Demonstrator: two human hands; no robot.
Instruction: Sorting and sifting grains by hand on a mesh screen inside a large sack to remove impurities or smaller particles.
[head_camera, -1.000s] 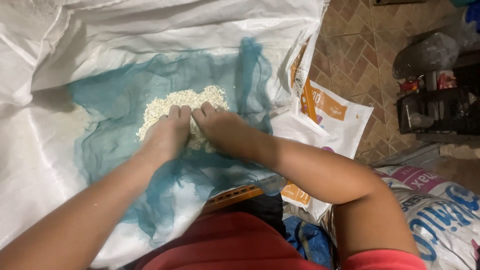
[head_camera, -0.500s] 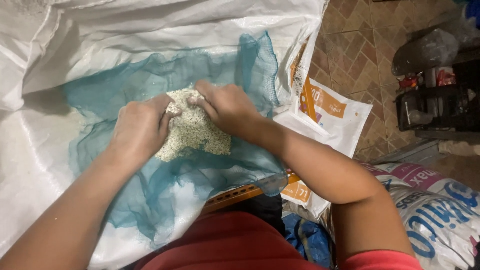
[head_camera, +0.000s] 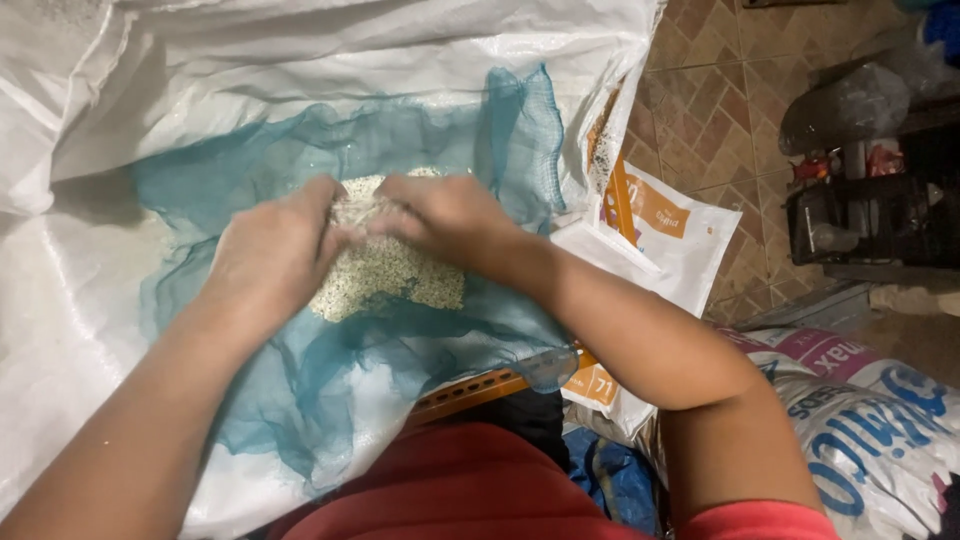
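A heap of pale grains (head_camera: 395, 272) lies on a teal mesh net (head_camera: 250, 200) spread over a white woven sheet (head_camera: 90, 300). My left hand (head_camera: 275, 250) and my right hand (head_camera: 445, 215) meet over the far edge of the heap, fingers curled into the grains and pressing a clump between them. The fingertips are buried in the grains, so the grip itself is partly hidden.
A white and orange sack (head_camera: 655, 235) lies to the right of the net on a brick-patterned floor (head_camera: 720, 110). A printed white sack (head_camera: 870, 430) sits at the lower right. A dark crate (head_camera: 880, 215) with small items stands at the far right. An orange bar (head_camera: 470, 390) runs under the net's near edge.
My hands drew the spread grains together into a heap, lifted slightly, and now press a clump between them at the heap's far edge. The net has bunched closer around the heap.
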